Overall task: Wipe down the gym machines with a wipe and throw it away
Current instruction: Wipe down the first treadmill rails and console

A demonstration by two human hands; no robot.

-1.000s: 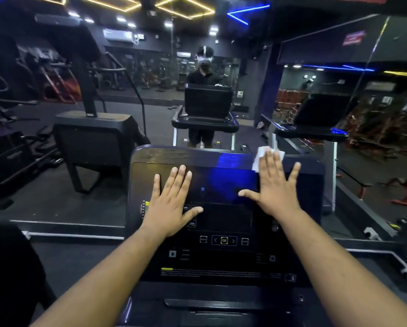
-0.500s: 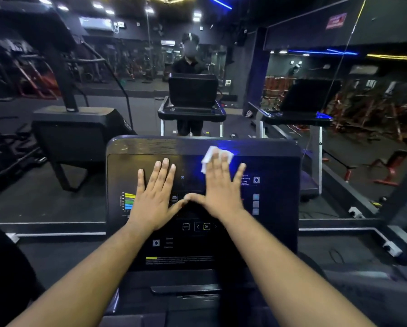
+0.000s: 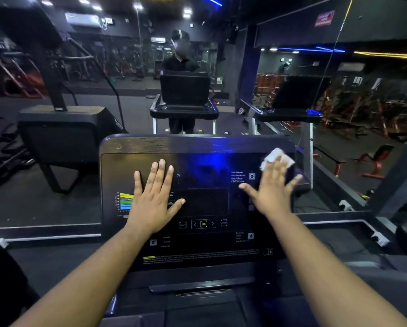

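Half a second before, the right hand (image 3: 272,187) had pressed the wipe (image 3: 276,156) near the top middle of the console (image 3: 197,147), its thumb almost touching the left hand (image 3: 154,197). Now it had swept out to the console's upper right corner, and the two hands were well apart. A second before that, the wipe had also been toward the right side, so the stroke had gone in and come back out. The left hand had kept its place, flat on the left half of the panel.

The right fingers (image 3: 279,165) were straight and spread wide, pinning the white wipe against the console; the wipe's crumpled edge showed past the fingertips, blurred. The left fingers (image 3: 161,172) were straight too, close together with the thumb splayed, holding nothing.

The console was a dark, glossy panel with a blue light reflection across its upper middle, a coloured chart (image 3: 125,201) beside the left hand, and an OK button (image 3: 203,223) low in the middle.

The room was a dim gym with a dark floor (image 3: 44,208). A mirror (image 3: 186,67) ahead showed a person behind a treadmill. Ceiling lights (image 3: 137,5) glowed above, and red frames stood at the far right.
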